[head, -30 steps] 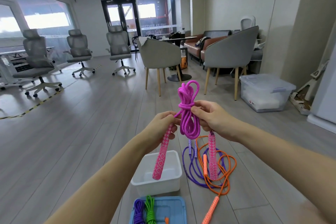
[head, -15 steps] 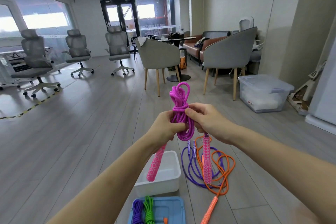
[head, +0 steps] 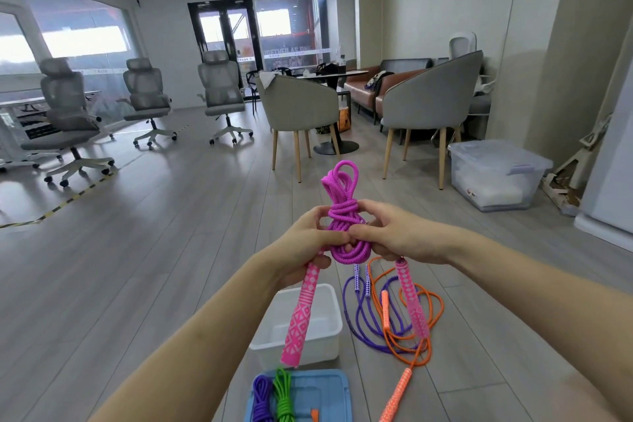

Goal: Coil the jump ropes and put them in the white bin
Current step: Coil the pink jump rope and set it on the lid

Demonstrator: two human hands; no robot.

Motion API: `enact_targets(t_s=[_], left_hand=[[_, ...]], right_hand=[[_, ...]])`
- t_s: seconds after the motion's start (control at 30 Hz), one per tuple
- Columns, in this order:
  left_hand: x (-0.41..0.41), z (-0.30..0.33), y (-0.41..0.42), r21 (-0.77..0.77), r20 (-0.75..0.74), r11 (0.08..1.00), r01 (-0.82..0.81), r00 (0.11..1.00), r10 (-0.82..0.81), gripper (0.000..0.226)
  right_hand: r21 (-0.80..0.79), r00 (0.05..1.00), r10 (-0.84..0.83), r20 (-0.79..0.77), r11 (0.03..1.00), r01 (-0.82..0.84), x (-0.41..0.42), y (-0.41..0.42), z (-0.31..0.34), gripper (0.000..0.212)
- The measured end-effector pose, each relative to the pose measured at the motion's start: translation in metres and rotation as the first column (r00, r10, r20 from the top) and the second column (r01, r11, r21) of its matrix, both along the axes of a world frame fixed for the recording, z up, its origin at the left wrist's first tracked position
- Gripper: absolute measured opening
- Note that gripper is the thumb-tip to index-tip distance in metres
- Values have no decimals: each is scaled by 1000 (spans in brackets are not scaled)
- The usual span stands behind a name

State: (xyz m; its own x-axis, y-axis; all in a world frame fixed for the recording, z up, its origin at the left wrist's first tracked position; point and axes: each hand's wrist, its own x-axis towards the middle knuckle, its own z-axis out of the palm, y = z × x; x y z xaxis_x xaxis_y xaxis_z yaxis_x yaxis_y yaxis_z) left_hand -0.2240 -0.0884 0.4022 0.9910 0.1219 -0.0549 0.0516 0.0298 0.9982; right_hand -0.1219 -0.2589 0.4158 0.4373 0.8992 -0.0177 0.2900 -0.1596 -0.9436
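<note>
Both hands hold a braided magenta jump rope [head: 342, 216], coiled into a knotted bundle with loops standing above. The left hand [head: 305, 243] grips the bundle and one pink patterned handle [head: 301, 312]; the right hand [head: 397, 236] pinches the coil, its handle [head: 412, 301] dangling. Below, on the wood-plank floor, sits the smooth rectangular white bin [head: 325, 336], beside loose purple rope [head: 363, 325] and orange rope [head: 428, 329].
</note>
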Motion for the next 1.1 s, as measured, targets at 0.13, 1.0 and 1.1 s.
enact_targets(t_s=[0.13,1.0,1.1], left_hand=[[-3,2,8,-183,-27,980,73,997,-79,53],[12,-25,-17,44,42,971,-234,972,232,26],[14,-31,-13,20,49,956,-294,955,292,24]], right_hand=[[-30,998,61,-34,998,-62,8,-9,7,35],[-70,763,-156,627,965,255,13,1,-14,22],[-98,582,-60,811,967,237,4,8,-13,21]])
